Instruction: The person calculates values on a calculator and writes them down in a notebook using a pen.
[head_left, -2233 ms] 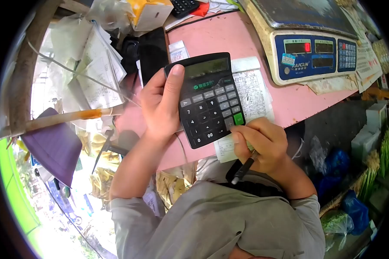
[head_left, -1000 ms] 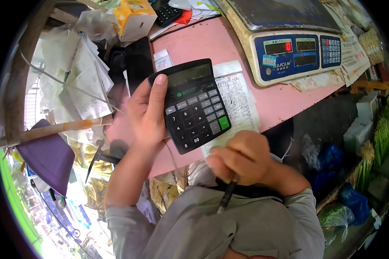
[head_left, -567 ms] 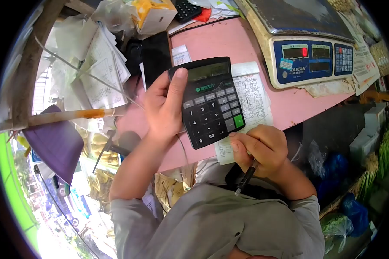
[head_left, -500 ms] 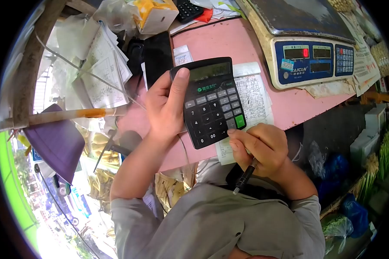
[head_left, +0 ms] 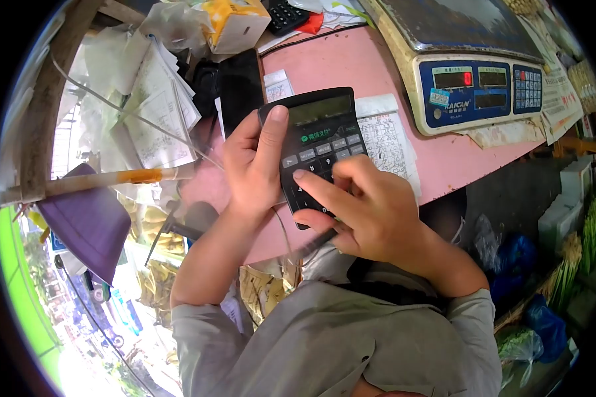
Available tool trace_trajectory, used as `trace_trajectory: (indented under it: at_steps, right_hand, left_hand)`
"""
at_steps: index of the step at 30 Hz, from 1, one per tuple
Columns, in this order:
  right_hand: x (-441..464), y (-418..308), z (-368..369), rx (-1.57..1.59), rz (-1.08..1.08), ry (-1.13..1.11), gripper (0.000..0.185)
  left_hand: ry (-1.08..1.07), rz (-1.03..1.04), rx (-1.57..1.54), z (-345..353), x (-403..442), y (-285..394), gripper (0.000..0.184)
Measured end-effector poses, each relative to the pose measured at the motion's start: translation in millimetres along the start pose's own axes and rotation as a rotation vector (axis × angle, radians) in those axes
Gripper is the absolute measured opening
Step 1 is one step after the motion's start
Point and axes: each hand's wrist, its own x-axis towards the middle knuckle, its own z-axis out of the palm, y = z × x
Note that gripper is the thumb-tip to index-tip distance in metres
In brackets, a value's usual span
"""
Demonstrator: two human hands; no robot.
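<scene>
A black calculator [head_left: 321, 126] with a green key is tilted above the pink table [head_left: 311, 59]. My left hand [head_left: 255, 162] grips its left side, thumb on the front edge near the display. Over the lower keys is my right hand [head_left: 371, 205], its index fingertip at the keys near the left side. A dark, blurred pen [head_left: 314, 243] is held in the right hand, beneath the thumb. Behind the calculator lies a pad of handwritten paper [head_left: 387, 142], partly covered by it and by the right hand.
A scale [head_left: 477, 92] stands at the back right. On the left are a black flat object [head_left: 240, 86], papers [head_left: 159, 119] in plastic and a purple object [head_left: 89, 221] below a wooden bar. A yellow and white box [head_left: 235, 26] and another calculator [head_left: 286, 14] are at the back.
My right hand has moved up and left from the calculator's lower right corner to across its keys, with its index finger extended. The pen has swung left. My left hand keeps its hold.
</scene>
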Motion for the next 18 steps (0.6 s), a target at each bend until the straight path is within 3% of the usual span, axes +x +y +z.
trace_trajectory:
  at_steps: [6,12,18]
  right_hand:
    - [-24.1,3.6,-14.6,0.044,-0.023,0.086,0.041]
    - [-43.1,10.5,-19.6,-0.058,-0.039,0.014,0.033]
    - [-40.2,7.4,-12.3,0.118,-0.115,0.117,0.027]
  left_hand:
    - [0.037,0.002,0.052,1.3,-1.3,5.3,0.032]
    - [0.032,-0.041,0.02,6.2,-1.6,8.6,0.032]
    - [0.019,-0.028,0.025,5.8,-1.8,10.2,0.034]
